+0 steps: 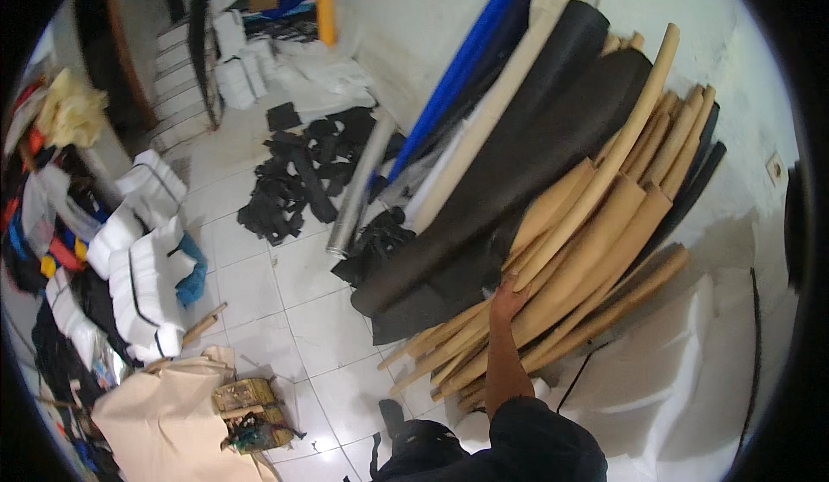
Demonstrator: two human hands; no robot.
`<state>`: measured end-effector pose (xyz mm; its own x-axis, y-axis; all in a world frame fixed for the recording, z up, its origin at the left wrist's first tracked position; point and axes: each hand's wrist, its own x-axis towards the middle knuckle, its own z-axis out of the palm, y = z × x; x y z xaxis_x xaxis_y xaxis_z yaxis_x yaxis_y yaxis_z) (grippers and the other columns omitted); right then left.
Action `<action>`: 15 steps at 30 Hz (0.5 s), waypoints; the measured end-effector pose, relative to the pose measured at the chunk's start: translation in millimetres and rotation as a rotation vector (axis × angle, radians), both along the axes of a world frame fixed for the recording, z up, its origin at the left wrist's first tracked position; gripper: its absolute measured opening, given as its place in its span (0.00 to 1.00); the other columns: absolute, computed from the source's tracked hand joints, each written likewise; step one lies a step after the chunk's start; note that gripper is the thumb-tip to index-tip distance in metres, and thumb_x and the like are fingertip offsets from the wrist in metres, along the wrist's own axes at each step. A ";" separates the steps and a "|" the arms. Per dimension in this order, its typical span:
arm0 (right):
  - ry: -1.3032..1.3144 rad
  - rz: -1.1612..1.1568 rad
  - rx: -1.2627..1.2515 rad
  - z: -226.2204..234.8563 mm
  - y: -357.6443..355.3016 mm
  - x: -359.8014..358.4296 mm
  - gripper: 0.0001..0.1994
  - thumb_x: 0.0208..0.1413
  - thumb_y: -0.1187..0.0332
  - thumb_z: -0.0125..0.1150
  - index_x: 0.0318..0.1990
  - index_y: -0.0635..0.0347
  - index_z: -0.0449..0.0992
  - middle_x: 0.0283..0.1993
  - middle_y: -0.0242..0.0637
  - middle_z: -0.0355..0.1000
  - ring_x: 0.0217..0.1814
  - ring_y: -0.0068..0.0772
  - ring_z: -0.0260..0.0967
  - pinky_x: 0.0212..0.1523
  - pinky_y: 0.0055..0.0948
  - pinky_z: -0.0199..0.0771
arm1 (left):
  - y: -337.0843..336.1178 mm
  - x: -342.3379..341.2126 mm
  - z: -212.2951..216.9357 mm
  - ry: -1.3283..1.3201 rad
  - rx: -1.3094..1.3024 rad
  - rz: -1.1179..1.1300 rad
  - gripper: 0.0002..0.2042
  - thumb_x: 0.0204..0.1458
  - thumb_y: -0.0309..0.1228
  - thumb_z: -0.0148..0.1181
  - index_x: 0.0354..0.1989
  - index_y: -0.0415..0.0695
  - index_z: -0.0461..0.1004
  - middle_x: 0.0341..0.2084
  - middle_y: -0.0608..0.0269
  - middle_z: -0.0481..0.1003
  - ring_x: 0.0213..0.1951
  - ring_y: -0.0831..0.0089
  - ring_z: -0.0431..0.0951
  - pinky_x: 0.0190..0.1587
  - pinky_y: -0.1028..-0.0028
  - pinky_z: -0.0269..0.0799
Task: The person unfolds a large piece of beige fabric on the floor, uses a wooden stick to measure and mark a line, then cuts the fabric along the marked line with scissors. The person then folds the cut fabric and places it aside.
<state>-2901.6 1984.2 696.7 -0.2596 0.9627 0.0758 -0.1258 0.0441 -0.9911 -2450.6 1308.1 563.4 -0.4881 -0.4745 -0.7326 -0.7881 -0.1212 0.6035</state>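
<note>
My right hand (pixel 508 299) reaches out from a black sleeve and is closed around the lower part of a long, thin tan roll (pixel 596 190). This roll leans on a pile of similar tan rolls (pixel 596 253), tilted against the wall on the right. Just left of my hand, a wide sheet roll of black material (pixel 492 180) slants down to the floor. The fingers are partly hidden against the rolls. My left hand is out of the picture.
A blue roll (pixel 458 72) and a cream roll (pixel 496 110) lean farther left. Black scraps (pixel 298 167) lie on the tiled floor. White bundles (pixel 142 249) and a tan sheet (pixel 160 413) are at the left. White foam sheeting (pixel 648 396) stands at the lower right.
</note>
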 end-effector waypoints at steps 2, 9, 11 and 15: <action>0.078 0.252 -0.082 34.5 -42.3 2.5 0.24 0.59 0.52 0.59 0.49 0.66 0.65 0.34 0.40 0.70 0.30 0.31 0.69 0.28 0.30 0.71 | 36.6 -12.2 53.0 0.118 -0.085 0.079 0.18 0.58 0.43 0.54 0.51 0.46 0.70 0.33 0.65 0.74 0.30 0.78 0.72 0.25 0.77 0.67; 0.316 1.112 0.019 113.4 -250.2 42.6 0.09 0.61 0.62 0.54 0.40 0.57 0.67 0.25 0.30 0.63 0.23 0.21 0.61 0.23 0.25 0.68 | 87.5 158.2 43.3 0.159 -0.427 0.298 0.22 0.52 0.40 0.61 0.45 0.31 0.74 0.41 0.44 0.77 0.46 0.57 0.77 0.51 0.67 0.69; 0.353 1.481 -0.278 139.5 -343.1 89.4 0.09 0.61 0.60 0.54 0.40 0.54 0.67 0.26 0.29 0.63 0.25 0.21 0.61 0.24 0.24 0.67 | 114.8 221.9 55.3 0.046 -0.465 0.453 0.20 0.52 0.40 0.61 0.46 0.36 0.75 0.44 0.47 0.77 0.48 0.57 0.76 0.53 0.66 0.69; 0.353 2.051 -0.393 171.7 -479.2 220.6 0.19 0.62 0.47 0.51 0.42 0.55 0.64 0.27 0.28 0.61 0.24 0.22 0.57 0.26 0.24 0.61 | 135.9 286.4 94.9 0.126 -0.628 0.460 0.22 0.53 0.41 0.61 0.51 0.37 0.72 0.47 0.47 0.75 0.49 0.56 0.76 0.52 0.63 0.71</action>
